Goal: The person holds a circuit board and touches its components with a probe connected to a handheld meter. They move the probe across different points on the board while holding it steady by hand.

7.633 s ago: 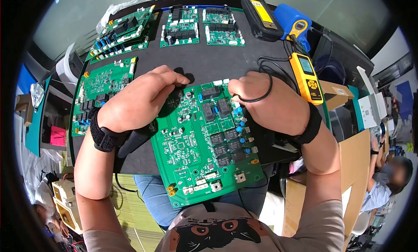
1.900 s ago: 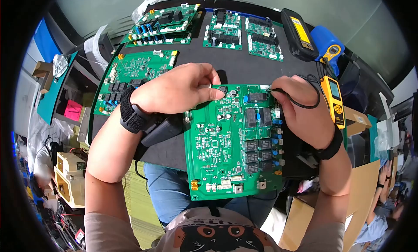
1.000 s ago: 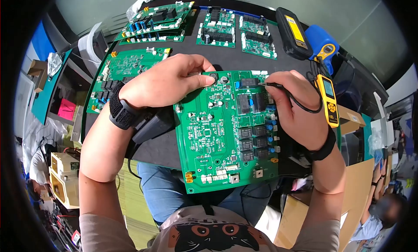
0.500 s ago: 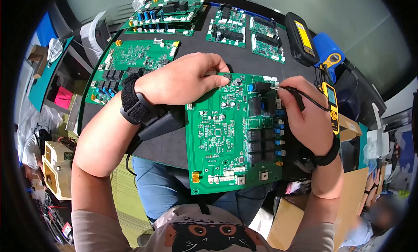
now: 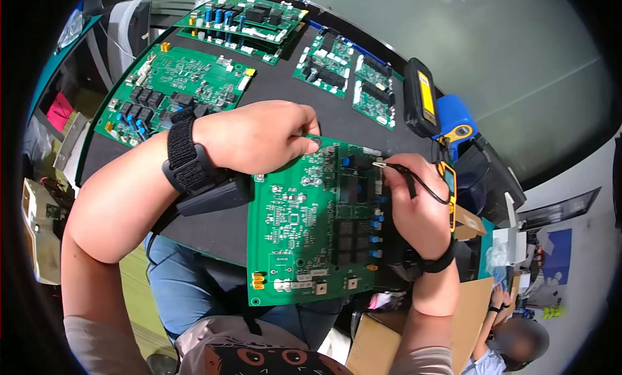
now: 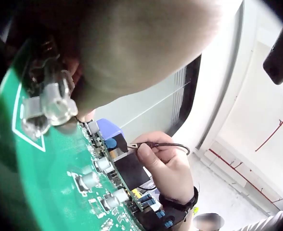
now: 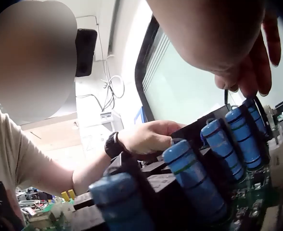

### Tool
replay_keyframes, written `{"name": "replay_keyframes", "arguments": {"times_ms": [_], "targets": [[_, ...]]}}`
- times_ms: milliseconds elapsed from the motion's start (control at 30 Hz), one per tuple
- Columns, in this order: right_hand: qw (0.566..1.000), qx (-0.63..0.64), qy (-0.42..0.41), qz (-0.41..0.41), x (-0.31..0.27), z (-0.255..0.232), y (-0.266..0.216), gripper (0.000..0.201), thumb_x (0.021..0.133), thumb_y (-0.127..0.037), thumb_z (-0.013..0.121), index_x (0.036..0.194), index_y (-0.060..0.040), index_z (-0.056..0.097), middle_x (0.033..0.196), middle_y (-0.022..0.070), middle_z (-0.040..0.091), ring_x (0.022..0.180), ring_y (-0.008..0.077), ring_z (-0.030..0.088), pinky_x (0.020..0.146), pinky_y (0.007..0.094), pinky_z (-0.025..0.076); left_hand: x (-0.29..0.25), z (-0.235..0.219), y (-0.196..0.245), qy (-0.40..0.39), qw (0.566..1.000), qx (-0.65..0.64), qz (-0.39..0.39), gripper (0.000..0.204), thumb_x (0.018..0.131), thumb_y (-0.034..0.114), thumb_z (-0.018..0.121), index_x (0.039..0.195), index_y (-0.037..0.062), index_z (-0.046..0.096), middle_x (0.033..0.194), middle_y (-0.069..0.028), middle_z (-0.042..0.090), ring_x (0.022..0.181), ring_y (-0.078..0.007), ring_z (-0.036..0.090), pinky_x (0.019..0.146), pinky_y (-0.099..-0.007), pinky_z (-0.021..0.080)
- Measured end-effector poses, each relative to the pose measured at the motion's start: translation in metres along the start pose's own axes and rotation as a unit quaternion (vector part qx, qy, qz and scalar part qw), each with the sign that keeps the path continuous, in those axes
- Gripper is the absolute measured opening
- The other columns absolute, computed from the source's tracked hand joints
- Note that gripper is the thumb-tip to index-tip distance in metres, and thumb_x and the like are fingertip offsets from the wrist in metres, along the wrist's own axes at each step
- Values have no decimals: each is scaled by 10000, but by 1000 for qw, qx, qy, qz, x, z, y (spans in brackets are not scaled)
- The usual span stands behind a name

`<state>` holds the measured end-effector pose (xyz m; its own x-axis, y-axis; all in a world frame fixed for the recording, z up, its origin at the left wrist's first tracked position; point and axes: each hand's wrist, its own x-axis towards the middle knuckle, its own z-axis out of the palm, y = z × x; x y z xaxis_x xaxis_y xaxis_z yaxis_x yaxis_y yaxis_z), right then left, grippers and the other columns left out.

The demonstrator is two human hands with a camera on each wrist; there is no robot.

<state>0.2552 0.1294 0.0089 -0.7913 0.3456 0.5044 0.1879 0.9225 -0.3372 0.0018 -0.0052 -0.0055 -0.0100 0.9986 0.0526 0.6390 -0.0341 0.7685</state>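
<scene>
A large green circuit board [image 5: 291, 226] is held tilted above the lap at the table's front edge. The left hand [image 5: 262, 138] grips its top left edge, thumb on the face. Between thumb and fingers the right hand [image 5: 421, 200] pinches a small metal clip [image 5: 380, 164] on a black cable [image 5: 421, 180], at the black relay [image 5: 361, 162] near the board's top right. In the left wrist view the clip [image 6: 132, 146] is beside that relay and a blue disc part [image 6: 111, 144]; whether it touches is unclear. Blue cylindrical parts [image 7: 218, 149] fill the right wrist view, below the right hand [image 7: 247, 72].
Another green board [image 5: 188, 77] lies at the left, with stacked boards [image 5: 253, 19] behind it. Several small boards [image 5: 327, 61] lie at the back. A black case [image 5: 420, 100], a blue device [image 5: 455, 119] and a yellow meter [image 5: 449, 181] are at the right. Another person [image 5: 512, 346] is at the far right.
The head view has turned and shifted. The right hand has brought the clip from the board's top right edge onto the area by the relay; the left hand keeps its grip on the board.
</scene>
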Motion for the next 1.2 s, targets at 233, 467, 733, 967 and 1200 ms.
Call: {"name": "replay_keyframes", "arguments": {"times_ms": [233,467,733,967,1200], "targets": [[1000,-1,-1,-15,3,1,-1,173,876,51,726,1029,-20,684,885,146,693,817,360,637,769,410,495,0,1,-1,2,1000,3,10,229,1043,172,662,1120,-33,599,827,-181,679,745,-287,647,703,-403,505],[997,36,62,26,-2,-2,-3,153,880,53,726,1009,-20,690,913,139,696,826,331,654,782,389,509,-2,2,-1,8,1000,-12,17,198,1051,151,643,1119,-31,604,798,-152,666,727,-233,624,690,-390,498],[984,77,161,-23,-5,-16,-10,133,933,27,716,1063,11,695,933,128,699,827,277,660,786,342,517,0,-1,6,-31,999,-27,-28,184,1065,158,639,1130,-12,610,782,-47,626,706,-121,550,638,-331,469],[989,112,41,-85,-1,-27,-23,155,869,14,750,1010,-35,707,909,85,699,825,281,641,821,371,455,0,-1,1,-33,999,-21,-37,167,1079,161,628,1154,13,605,802,21,580,729,-57,483,649,-266,428],[962,132,-200,-129,-8,-22,-51,196,812,-8,772,994,-54,716,925,76,635,850,296,605,772,397,458,1,-2,2,-28,999,2,-28,205,1078,193,634,1142,1,605,752,-13,548,697,-93,466,639,-301,426]]}}
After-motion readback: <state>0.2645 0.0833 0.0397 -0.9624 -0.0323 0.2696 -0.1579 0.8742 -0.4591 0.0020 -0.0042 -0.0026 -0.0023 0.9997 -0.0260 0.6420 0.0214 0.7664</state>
